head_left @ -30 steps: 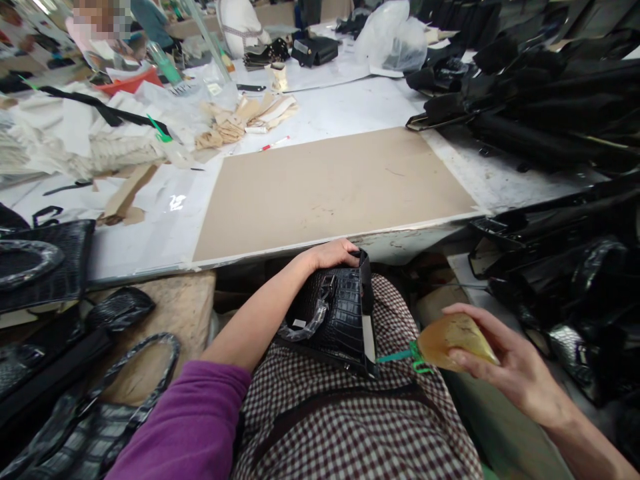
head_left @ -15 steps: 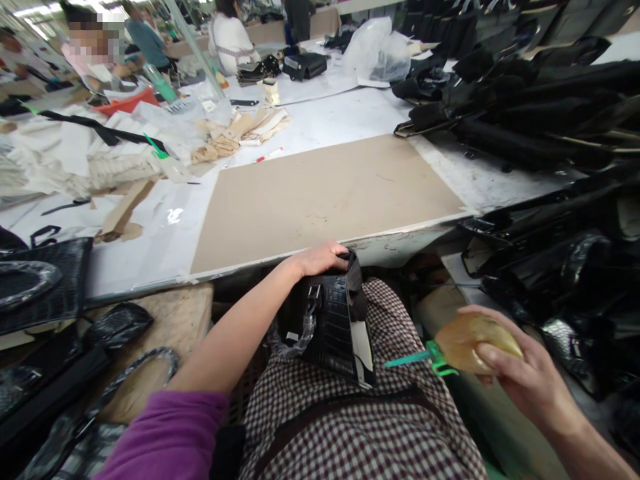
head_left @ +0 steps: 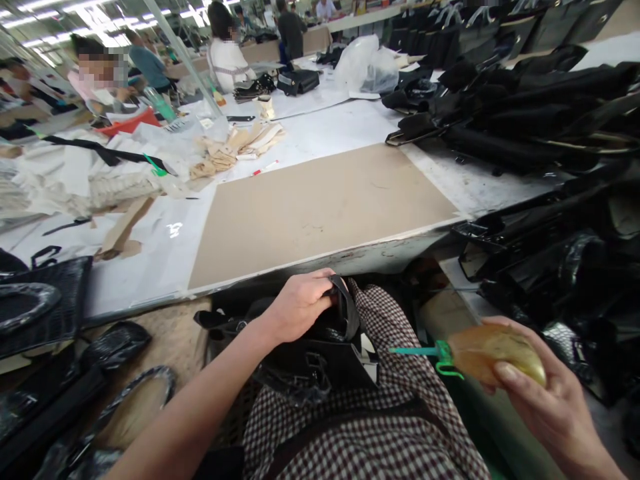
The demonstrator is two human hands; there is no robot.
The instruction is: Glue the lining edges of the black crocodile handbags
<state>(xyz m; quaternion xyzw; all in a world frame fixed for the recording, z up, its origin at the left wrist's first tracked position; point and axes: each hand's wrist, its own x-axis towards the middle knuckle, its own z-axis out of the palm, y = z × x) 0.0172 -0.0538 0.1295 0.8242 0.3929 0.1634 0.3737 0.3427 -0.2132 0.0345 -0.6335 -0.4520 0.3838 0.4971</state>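
A black handbag (head_left: 330, 360) with a plastic-wrapped handle rests on my lap, over a checked apron (head_left: 360, 440). My left hand (head_left: 305, 303) is closed on the bag's upper edge, and a flap of black material bends up beside the fingers. To the right, my right hand (head_left: 540, 387) grips a squeeze bottle (head_left: 495, 353) of yellowish-brown liquid, probably glue. Its thin green nozzle (head_left: 415, 351) points left toward the bag's side and stays apart from it. A pale strip of lining shows at the bag's right end.
Ahead lies a worktable with a brown board (head_left: 320, 213). Black pieces (head_left: 520, 113) are heaped at its right, and pale cloth (head_left: 90, 167) at its left. More black bags (head_left: 40, 300) sit at my left, others (head_left: 575, 267) at my right. Several people work farther back.
My left hand has tilted the bag, so its top now faces me more and its front is turned down. The bottle has shifted slightly to the right, still in my right hand.
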